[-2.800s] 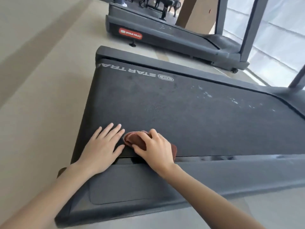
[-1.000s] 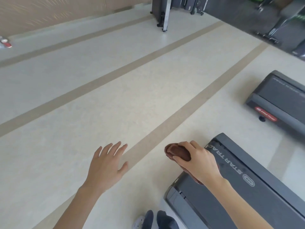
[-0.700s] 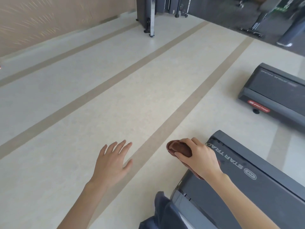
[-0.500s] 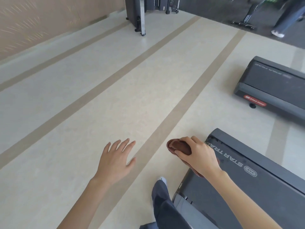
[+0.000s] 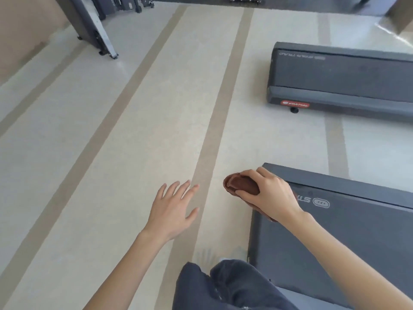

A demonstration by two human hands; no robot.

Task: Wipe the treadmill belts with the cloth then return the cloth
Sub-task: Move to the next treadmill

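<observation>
At the upper left a dark equipment frame (image 5: 93,25) stands on the pale floor (image 5: 100,164), which is crossed by tan stripes. The left hand (image 5: 172,211) hovers over the floor with its fingers straight and spread, holding nothing. Just right of it is the cloth (image 5: 240,185), a reddish-brown, soft-looking wad bunched into folds. The right hand (image 5: 270,195) grips it with curled fingers and thumb. The cloth's front end pokes out past the fingers, and a strip trails beneath the wrist. The hand and cloth sit at the corner of the near treadmill (image 5: 346,242), with its dark belt. A second treadmill (image 5: 346,74) lies well apart beyond it. A dark trouser leg (image 5: 223,287) shows at the bottom.
</observation>
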